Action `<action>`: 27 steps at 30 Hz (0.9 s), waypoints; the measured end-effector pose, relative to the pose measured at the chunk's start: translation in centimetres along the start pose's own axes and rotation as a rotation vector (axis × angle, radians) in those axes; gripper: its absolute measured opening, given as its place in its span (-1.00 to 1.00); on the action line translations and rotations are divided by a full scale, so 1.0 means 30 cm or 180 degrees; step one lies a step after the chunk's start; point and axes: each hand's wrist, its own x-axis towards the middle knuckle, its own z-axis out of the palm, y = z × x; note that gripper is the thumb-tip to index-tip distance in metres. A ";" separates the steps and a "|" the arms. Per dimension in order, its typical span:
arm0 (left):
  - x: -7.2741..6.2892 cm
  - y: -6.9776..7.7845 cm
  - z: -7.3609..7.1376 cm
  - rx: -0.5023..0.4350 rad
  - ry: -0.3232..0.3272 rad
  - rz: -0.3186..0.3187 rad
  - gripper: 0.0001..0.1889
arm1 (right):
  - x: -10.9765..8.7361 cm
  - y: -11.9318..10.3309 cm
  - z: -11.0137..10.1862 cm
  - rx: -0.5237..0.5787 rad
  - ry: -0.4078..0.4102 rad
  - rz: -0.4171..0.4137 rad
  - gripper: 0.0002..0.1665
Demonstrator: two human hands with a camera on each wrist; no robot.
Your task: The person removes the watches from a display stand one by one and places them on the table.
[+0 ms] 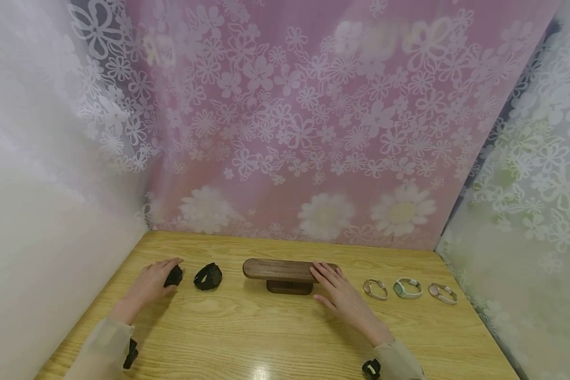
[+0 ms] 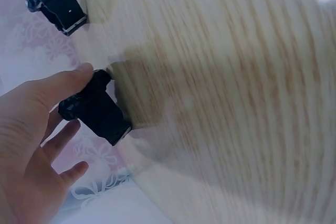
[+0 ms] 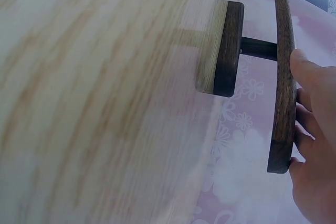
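Note:
My left hand (image 1: pixel 149 282) pinches a black wristwatch (image 2: pixel 97 109) between thumb and fingers at the table's left side. Its strap end shows low over the wood in the left wrist view. Just right of it sits a second black wristwatch (image 1: pixel 208 276), its strap closed in a loop. A dark brown wooden T-bar display stand (image 1: pixel 277 269) stands mid-table with nothing on its bar. My right hand (image 1: pixel 344 298) holds the bar near its right end, fingers over the top and thumb at the near side. The stand's block base (image 3: pixel 229 48) rests on the table.
Right of the stand are a slim watch with a gold-toned case (image 1: pixel 375 289), a pale green watch (image 1: pixel 407 288) and another light-strapped watch (image 1: pixel 442 293). The wooden table (image 1: pixel 228 338) meets a pink flowered curtain (image 1: pixel 285 132) behind, with pale panels at both sides.

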 end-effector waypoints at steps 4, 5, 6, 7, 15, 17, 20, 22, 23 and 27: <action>0.001 0.013 -0.014 -0.0052 0.0154 -0.0062 -0.34 | 0.002 -0.001 0.001 0.0036 -0.0106 0.0074 -0.17; 0.003 0.020 -0.018 -0.0037 0.0200 -0.0060 -0.36 | 0.002 -0.002 0.000 0.0029 -0.0117 0.0081 -0.17; 0.006 0.028 -0.022 -0.0015 0.0248 -0.0055 -0.37 | 0.004 -0.002 -0.001 0.0025 -0.0125 0.0089 -0.16; 0.009 0.038 -0.026 -0.0002 0.0286 -0.0051 -0.37 | 0.005 -0.001 -0.001 0.0010 -0.0127 0.0097 -0.16; 0.026 0.132 -0.031 -0.0054 0.0386 -0.0023 -0.40 | 0.017 -0.003 -0.004 0.0014 -0.0104 0.0092 -0.17; 0.033 0.162 -0.027 -0.0109 0.0351 -0.0069 -0.38 | 0.020 -0.004 -0.005 0.0037 -0.0078 0.0089 -0.18; 0.047 0.208 -0.011 -0.0160 0.0346 -0.0113 -0.34 | 0.023 -0.005 -0.004 0.0069 -0.0070 0.0114 -0.19; 0.057 0.240 0.001 -0.0210 0.0381 -0.0121 -0.32 | 0.023 -0.005 0.000 0.0052 -0.0100 0.0157 -0.17; 0.062 0.256 0.007 -0.0220 0.0405 -0.0115 -0.31 | 0.023 -0.005 0.003 0.0038 -0.0108 0.0173 -0.16; 0.089 0.325 0.022 -0.0262 0.0519 -0.0084 -0.28 | 0.023 -0.009 0.011 -0.0020 -0.0089 0.0239 -0.12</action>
